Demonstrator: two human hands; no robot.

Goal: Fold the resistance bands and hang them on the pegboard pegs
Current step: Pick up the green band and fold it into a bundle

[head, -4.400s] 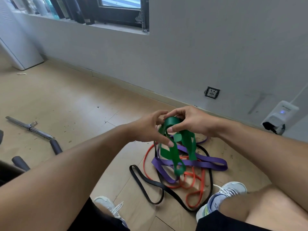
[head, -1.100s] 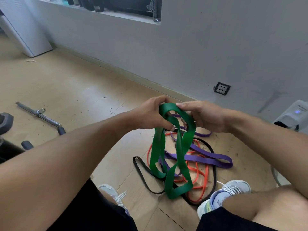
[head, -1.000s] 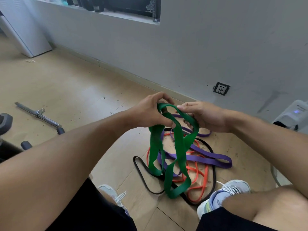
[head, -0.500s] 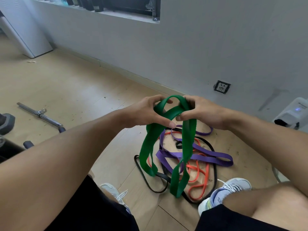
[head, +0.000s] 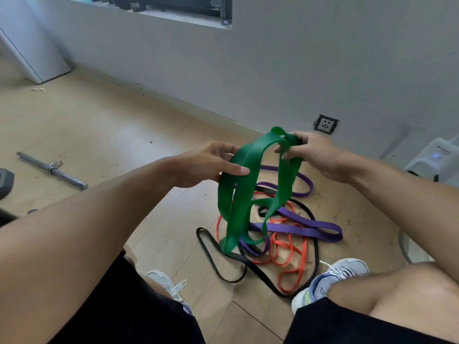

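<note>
Band: green band (head: 238, 194) hung in loops between both hands, above the floor pile.
Left hand (head: 206, 162): thumb and fingers pinched the band's left strand.
Right hand (head: 315, 155): fingers curled around the band's top fold.
Pile: purple band (head: 305, 227), orange band (head: 290, 247) and black band (head: 223, 256) lay tangled under the green band.

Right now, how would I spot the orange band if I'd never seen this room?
Find the socket on the grey wall, then look down to the tangle of bands on the wood floor between the two shoes. The orange band is the thin one looping through that pile: narrower than the purple band, brighter than the black band, and not held up like the green band.
</note>
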